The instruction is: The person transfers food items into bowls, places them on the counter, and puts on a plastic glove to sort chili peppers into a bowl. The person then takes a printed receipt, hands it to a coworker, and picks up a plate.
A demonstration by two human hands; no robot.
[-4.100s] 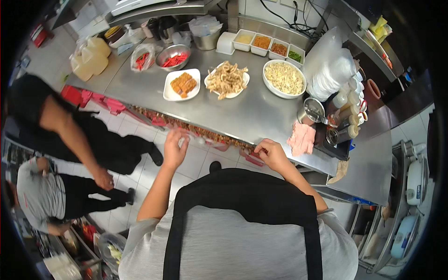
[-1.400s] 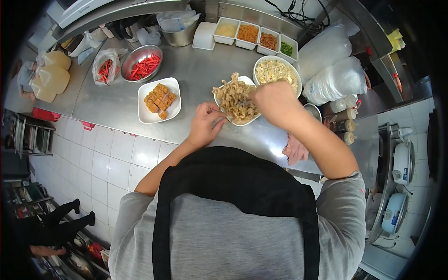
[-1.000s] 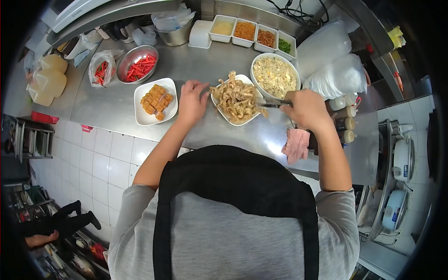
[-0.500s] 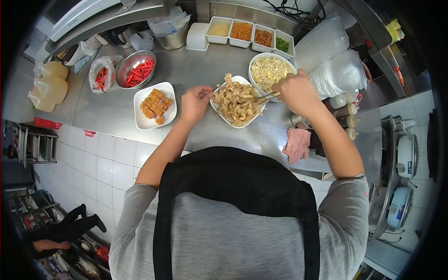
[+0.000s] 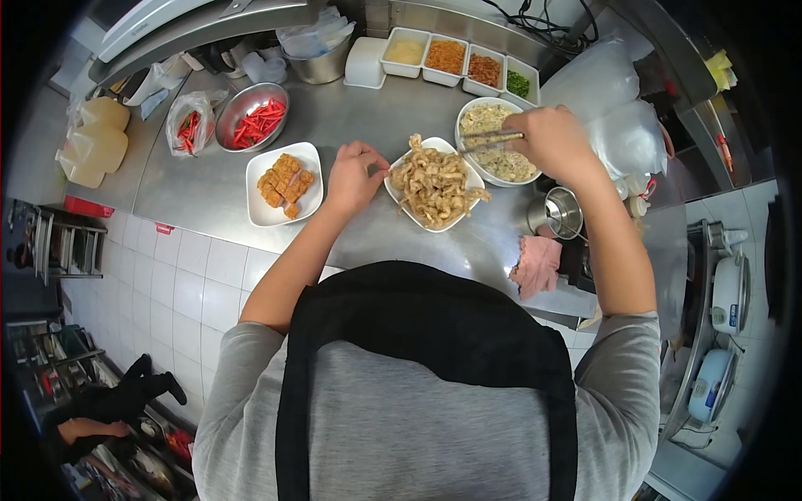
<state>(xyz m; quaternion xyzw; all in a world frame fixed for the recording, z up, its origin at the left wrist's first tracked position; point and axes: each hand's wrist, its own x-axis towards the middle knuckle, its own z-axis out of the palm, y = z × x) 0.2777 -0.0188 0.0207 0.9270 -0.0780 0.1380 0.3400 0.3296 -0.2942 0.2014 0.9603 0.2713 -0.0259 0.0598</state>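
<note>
My right hand (image 5: 558, 144) grips metal tongs (image 5: 491, 139) over a white bowl of a pale, yellow-flecked chopped food like fried rice (image 5: 505, 159). To the left of it, a squarish white dish (image 5: 430, 224) holds a heap of fried, battered strips (image 5: 436, 185). My left hand (image 5: 354, 177) pinches that dish's left rim between thumb and fingers. A second white dish (image 5: 261, 215), with golden fried pieces cut into chunks (image 5: 285, 184), stands left of my left hand.
Four-part toppings in white tubs (image 5: 444, 63) line the back. A steel bowl of red chillies (image 5: 224, 134) and bagged chillies (image 5: 190, 132) sit left. A steel cup (image 5: 561, 214), pink cloth (image 5: 535, 267) and plastic bags (image 5: 614, 138) are right. Another person (image 5: 109, 409) is lower left.
My right hand has lifted the tongs off the fried strips and moved them up over the bowl of chopped food. My left hand stays at the dish's rim.
</note>
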